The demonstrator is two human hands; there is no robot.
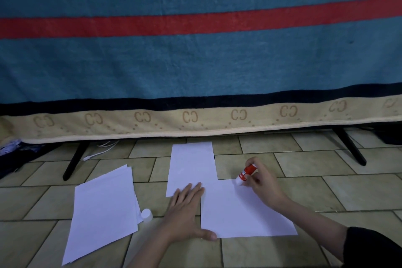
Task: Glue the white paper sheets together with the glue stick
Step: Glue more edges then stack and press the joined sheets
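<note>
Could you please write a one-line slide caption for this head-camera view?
Left hand flat on two overlapping white sheets while right hand holds the glue stick at the nearer sheet's edge.

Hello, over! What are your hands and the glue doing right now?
Left hand flat, pressing near sheet. Right hand grips glue stick, tip at sheet's far edge. Cap off, beside spare stack. Nothing in the way.

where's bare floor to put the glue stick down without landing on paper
Bare tiles lie right of the near sheet and beyond the right hand holding the glue stick. Another patch lies between the paper stack and far sheet. It is crowded round the cap and left hand.
</note>
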